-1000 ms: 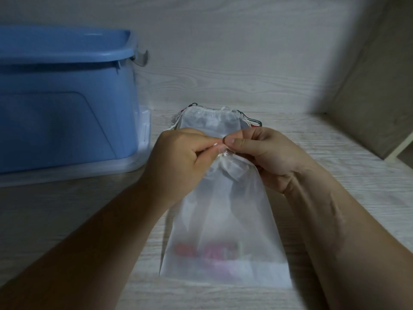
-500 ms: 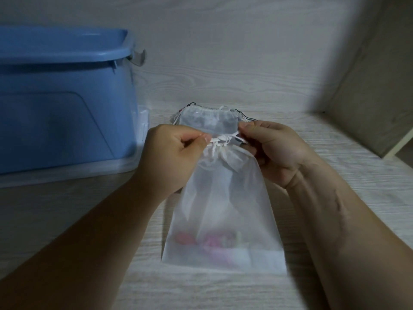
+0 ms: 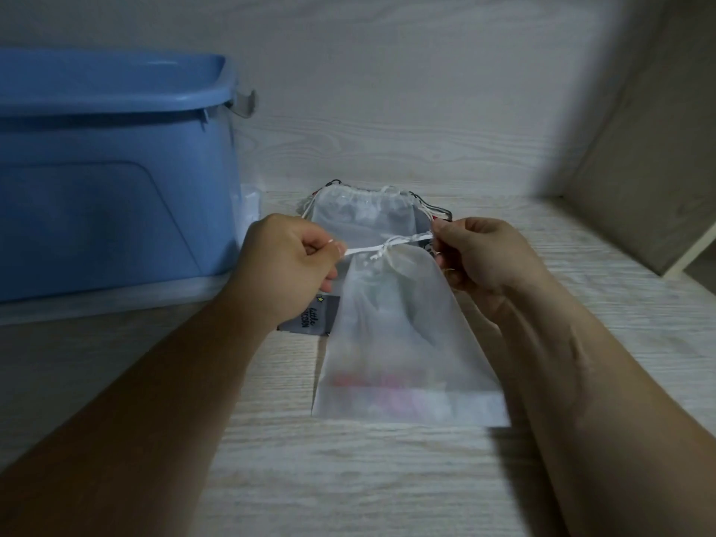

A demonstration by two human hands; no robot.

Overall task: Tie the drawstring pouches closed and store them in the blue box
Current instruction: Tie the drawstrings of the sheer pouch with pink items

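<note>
A sheer white drawstring pouch (image 3: pixel 403 343) lies on the wooden surface in front of me, its neck gathered tight, with pink and red things blurred at its bottom. Its white drawstring (image 3: pixel 389 246) stretches sideways across the neck with a knot in the middle. My left hand (image 3: pixel 288 265) pinches the left end of the string. My right hand (image 3: pixel 478 257) pinches the right end. Behind it lies another sheer pouch (image 3: pixel 364 215) on a small pile. The blue box (image 3: pixel 112 168) stands at the left, open at the top.
A grey printed pouch (image 3: pixel 315 313) shows under the pile, beside my left hand. The box sits on a clear lid (image 3: pixel 116 300). A wooden back wall (image 3: pixel 387 91) and a side panel (image 3: pixel 639 149) at the right close in the space.
My hands have moved apart sideways, drawing the string ends out taut and pulling the knot tight at the pouch neck. The grey printed pouch has come into view.
</note>
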